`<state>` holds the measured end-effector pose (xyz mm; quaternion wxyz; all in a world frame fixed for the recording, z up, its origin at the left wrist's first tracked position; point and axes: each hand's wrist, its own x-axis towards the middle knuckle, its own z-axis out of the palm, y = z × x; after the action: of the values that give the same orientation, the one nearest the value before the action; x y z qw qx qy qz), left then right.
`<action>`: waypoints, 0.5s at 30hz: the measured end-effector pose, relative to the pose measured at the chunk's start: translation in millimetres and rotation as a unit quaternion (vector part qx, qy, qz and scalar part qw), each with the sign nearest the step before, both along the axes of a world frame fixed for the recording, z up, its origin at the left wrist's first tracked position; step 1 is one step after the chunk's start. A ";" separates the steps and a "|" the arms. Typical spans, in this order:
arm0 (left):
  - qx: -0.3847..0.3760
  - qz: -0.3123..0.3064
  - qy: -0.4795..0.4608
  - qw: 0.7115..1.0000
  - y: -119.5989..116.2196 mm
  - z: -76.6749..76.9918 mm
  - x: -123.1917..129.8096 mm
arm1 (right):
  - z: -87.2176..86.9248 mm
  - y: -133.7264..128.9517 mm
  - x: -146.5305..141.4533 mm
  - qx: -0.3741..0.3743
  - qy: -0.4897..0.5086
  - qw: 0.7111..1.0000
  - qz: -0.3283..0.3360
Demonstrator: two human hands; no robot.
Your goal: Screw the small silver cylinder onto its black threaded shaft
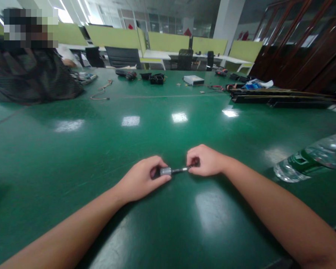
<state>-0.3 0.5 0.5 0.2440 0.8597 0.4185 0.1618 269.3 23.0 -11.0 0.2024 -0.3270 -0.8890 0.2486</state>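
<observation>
My left hand (pixel 140 177) grips a small grey cylinder (pixel 165 171) with a dark end, thumb below and fingers above. From it a thin dark shaft (pixel 179 170) with a silvery section runs right, like a screwdriver's. The fingers of my right hand (pixel 204 160) are pinched around the shaft's far end, where a small dark piece shows between them; its kind is too blurred to tell. Both hands are low over the green table (pixel 156 220), close together, with the tool lying roughly level between them.
A clear plastic bottle (pixel 313 158) lies on its side at the right. At the back are a large dark bag (pixel 30 74), a cable (pixel 102 90), black devices (pixel 156 78), a white box (pixel 193 80) and long dark strips (pixel 280 98). A person, partly blurred out, is behind the bag.
</observation>
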 end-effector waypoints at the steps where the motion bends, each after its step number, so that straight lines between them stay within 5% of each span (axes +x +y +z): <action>1: 0.000 0.001 0.000 1.000 0.0 0.0 -0.1 | 0.0 2.6 3.4 -0.018 0.003 1.000 -0.010; 7: 0.002 0.004 0.002 1.000 -0.5 0.3 -0.1 | -1.1 2.6 3.8 -0.053 0.011 0.998 -0.017; 15: 0.011 0.005 -0.009 1.000 0.0 -3.0 -0.5 | -3.7 -14.0 -28.2 0.018 0.030 0.999 -0.004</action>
<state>-0.8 0.5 -2.5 0.2372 0.8588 0.4189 0.1754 241.2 9.1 -14.7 0.2361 -0.3195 -0.8853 0.2418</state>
